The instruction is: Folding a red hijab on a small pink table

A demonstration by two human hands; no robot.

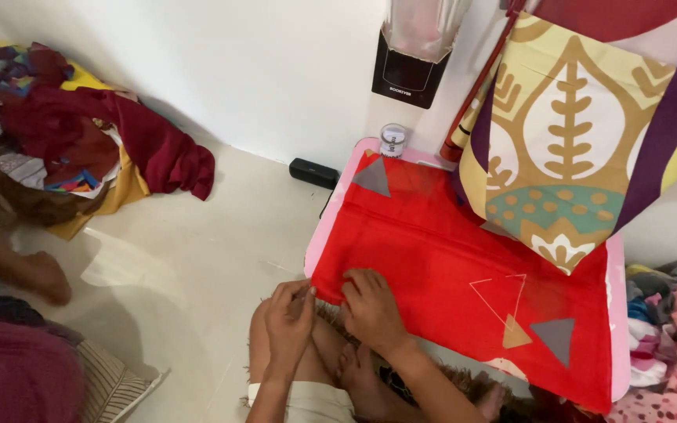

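Observation:
A red cloth with grey and tan triangle shapes lies spread over a low pink table. My left hand pinches the cloth's near left corner, fingers closed on the hem. Just to its right, my right hand presses down on the same edge and holds the fabric between thumb and fingers. Whether a needle or pin is held there is too small to tell. My knees and feet show below the hands.
A patterned yellow, purple and teal cloth hangs over the table's far right. A small jar and black box sit by the wall. Clothes are piled at the back left and right. Another person's foot rests left.

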